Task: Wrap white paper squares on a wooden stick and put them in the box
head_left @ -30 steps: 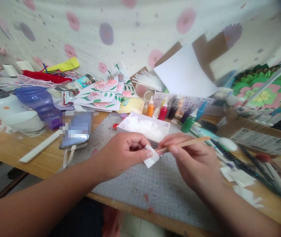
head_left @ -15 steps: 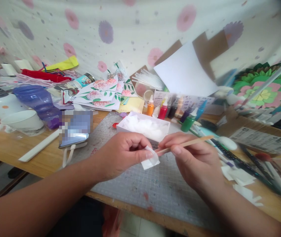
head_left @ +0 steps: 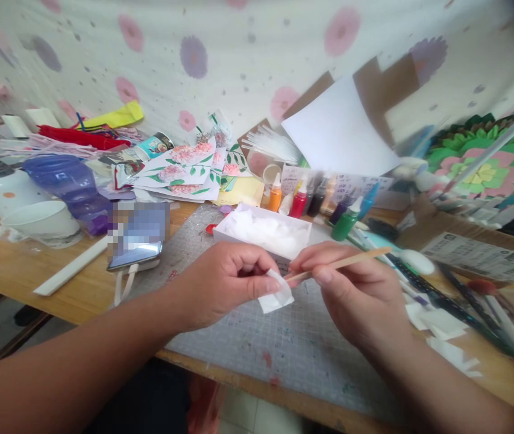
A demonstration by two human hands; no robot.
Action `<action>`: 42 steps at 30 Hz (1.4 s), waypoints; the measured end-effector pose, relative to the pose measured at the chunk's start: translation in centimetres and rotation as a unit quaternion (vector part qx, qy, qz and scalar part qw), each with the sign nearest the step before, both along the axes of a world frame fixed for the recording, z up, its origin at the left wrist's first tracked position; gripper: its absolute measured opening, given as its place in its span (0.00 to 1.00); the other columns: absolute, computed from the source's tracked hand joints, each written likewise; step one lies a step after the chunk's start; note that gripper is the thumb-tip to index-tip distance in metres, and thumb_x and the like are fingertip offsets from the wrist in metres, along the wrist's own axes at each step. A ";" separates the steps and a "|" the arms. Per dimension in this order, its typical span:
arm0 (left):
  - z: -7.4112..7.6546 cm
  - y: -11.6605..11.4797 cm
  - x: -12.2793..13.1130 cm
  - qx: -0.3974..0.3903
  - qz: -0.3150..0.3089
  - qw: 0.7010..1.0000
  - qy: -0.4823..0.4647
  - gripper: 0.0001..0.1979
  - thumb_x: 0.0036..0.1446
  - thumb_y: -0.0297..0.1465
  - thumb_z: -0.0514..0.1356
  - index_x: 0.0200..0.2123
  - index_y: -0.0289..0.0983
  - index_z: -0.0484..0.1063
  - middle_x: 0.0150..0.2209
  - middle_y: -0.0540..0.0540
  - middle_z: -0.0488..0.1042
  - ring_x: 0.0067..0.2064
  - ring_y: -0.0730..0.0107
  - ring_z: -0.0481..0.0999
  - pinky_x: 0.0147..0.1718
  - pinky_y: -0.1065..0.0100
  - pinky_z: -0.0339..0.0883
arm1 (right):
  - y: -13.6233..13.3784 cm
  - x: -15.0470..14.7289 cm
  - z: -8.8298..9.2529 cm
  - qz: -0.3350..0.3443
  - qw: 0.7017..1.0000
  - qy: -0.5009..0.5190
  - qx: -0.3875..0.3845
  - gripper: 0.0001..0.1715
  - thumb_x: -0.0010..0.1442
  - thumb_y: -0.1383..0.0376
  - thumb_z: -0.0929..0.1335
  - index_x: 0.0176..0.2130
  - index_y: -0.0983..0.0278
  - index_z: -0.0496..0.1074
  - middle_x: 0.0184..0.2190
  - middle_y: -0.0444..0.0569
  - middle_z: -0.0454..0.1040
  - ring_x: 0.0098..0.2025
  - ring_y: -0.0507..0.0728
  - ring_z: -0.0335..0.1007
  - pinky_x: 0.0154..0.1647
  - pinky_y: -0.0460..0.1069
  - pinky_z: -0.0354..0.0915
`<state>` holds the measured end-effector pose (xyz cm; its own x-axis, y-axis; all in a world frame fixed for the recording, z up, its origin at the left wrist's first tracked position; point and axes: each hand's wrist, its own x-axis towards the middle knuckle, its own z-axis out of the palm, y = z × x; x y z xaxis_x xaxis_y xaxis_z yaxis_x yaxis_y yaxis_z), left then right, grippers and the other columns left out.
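Observation:
Between thumb and fingers, my left hand [head_left: 234, 280] pinches a small piece of white paper [head_left: 277, 296], its lower corner hanging free. My right hand [head_left: 356, 289] grips a flat wooden stick [head_left: 349, 260], which points up to the right; its near end meets the paper's edge. Both hands hover over a grey cutting mat [head_left: 257, 355] with paint specks. Just behind them stands a white box [head_left: 299, 244] filled with fluffy white stuffing [head_left: 263, 228]. The fingertips of my left hand are partly hidden behind the paper.
A phone [head_left: 139, 238] on a stand is at the left, near a white strip [head_left: 73, 265]. Paint bottles [head_left: 299, 199] line up behind the box. Brushes and white paper scraps [head_left: 440, 319] lie at right, before a cardboard box [head_left: 473, 238]. Painted flower cutouts [head_left: 184, 172] are at the back.
The white paper's lower corner has shifted slightly downward and its face has turned a little. My hands and the wooden stick stay almost where they were.

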<state>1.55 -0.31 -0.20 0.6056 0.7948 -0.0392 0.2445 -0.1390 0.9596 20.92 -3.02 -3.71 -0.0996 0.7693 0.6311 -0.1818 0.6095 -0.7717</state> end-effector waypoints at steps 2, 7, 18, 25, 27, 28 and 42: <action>0.0 0.0 0.0 0.000 -0.002 1.000 -0.003 0.07 0.53 0.32 0.62 0.28 0.34 0.73 0.24 0.54 0.69 0.26 0.78 0.65 0.26 0.75 0.58 | 0.0 0.1 0.0 0.000 1.000 0.001 0.003 0.12 0.60 0.72 0.68 0.37 0.56 0.79 0.32 0.44 0.78 0.39 0.56 0.74 0.42 0.53 0.71; 0.1 0.0 0.1 -0.001 -0.002 1.000 -0.011 0.06 0.53 0.32 0.63 0.27 0.34 0.73 0.24 0.54 0.69 0.26 0.79 0.65 0.26 0.75 0.58 | -0.1 0.1 0.0 0.002 1.000 -0.005 -0.003 0.12 0.60 0.72 0.68 0.37 0.55 0.79 0.32 0.45 0.79 0.39 0.55 0.74 0.42 0.53 0.71; 0.0 0.0 0.0 -0.003 0.005 1.000 0.005 0.07 0.52 0.33 0.63 0.27 0.35 0.74 0.24 0.52 0.70 0.27 0.76 0.66 0.26 0.74 0.59 | -0.1 0.2 0.3 -0.007 0.999 -0.048 0.019 0.14 0.59 0.72 0.68 0.38 0.53 0.79 0.33 0.44 0.80 0.38 0.55 0.75 0.41 0.53 0.72; 0.0 0.1 0.2 -0.004 0.017 1.000 0.009 0.06 0.53 0.32 0.63 0.28 0.35 0.74 0.23 0.54 0.68 0.26 0.77 0.64 0.25 0.75 0.57 | -0.4 0.1 1.5 -0.046 0.991 -0.112 0.052 0.12 0.57 0.74 0.69 0.35 0.57 0.79 0.29 0.46 0.80 0.36 0.56 0.77 0.38 0.53 0.73; -0.1 0.0 0.2 -0.016 0.018 1.000 -0.001 0.05 0.53 0.31 0.63 0.29 0.35 0.74 0.23 0.54 0.68 0.25 0.78 0.64 0.25 0.75 0.57 | -0.4 0.0 1.7 -0.065 0.988 -0.125 0.068 0.12 0.56 0.75 0.69 0.34 0.59 0.79 0.28 0.46 0.80 0.34 0.56 0.78 0.37 0.52 0.74; -0.1 0.0 0.2 -0.024 0.018 1.000 -0.008 0.05 0.52 0.31 0.64 0.29 0.35 0.74 0.23 0.54 0.69 0.25 0.78 0.65 0.25 0.75 0.57 | -0.5 0.0 1.8 -0.074 0.986 -0.130 0.078 0.12 0.56 0.75 0.69 0.34 0.59 0.79 0.28 0.46 0.80 0.34 0.56 0.78 0.37 0.52 0.74; -0.1 -0.1 0.2 -0.014 0.034 0.999 -0.016 0.06 0.55 0.31 0.61 0.36 0.36 0.72 0.27 0.52 0.71 0.28 0.75 0.68 0.27 0.73 0.60 | -0.6 0.0 1.7 -0.114 0.978 -0.152 0.085 0.10 0.56 0.74 0.70 0.33 0.59 0.79 0.28 0.47 0.81 0.34 0.57 0.78 0.37 0.53 0.74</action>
